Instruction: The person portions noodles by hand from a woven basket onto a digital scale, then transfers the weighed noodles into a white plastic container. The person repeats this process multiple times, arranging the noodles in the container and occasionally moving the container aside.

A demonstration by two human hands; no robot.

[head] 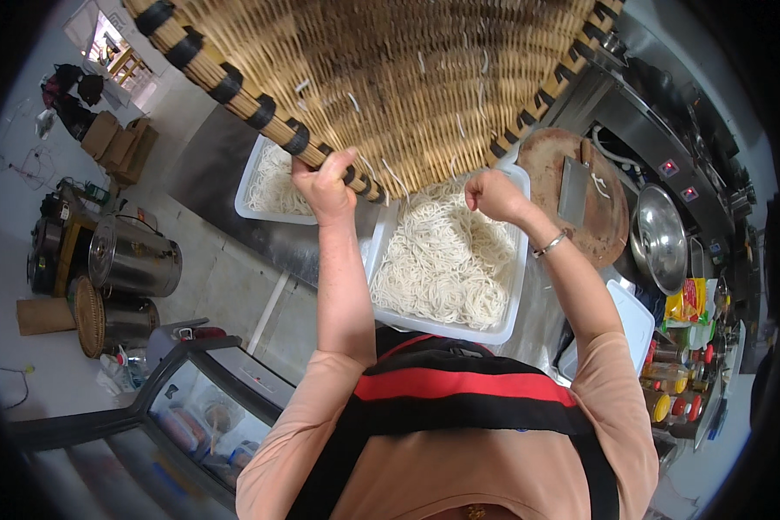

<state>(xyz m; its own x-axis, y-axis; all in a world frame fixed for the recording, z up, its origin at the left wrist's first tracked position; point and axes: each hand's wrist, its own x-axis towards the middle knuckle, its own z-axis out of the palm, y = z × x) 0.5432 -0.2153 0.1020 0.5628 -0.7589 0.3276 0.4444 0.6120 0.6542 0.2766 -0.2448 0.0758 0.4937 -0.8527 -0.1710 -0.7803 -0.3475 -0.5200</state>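
Observation:
My left hand (328,185) grips the black-bound rim of a large woven basket (390,84), its thumb over the edge. The basket is tilted up, and several white noodle strands cling to its weave. Below its lower edge, a white plastic tub (508,328) holds a heap of white noodles (442,273). Curled into a fist, my right hand (497,195) is over the tub's far right part, close to the basket; nothing shows protruding from its fingers. A second white tub (239,207) with noodles (276,185) stands left, partly hidden by the basket and my left hand.
A cleaver (572,192) lies on a round wooden chopping board (539,162) at the right. Beyond it are a metal bowl (659,237) and several seasoning jars (675,406). Metal pots (136,253) and a glass-topped chest freezer (208,416) stand left.

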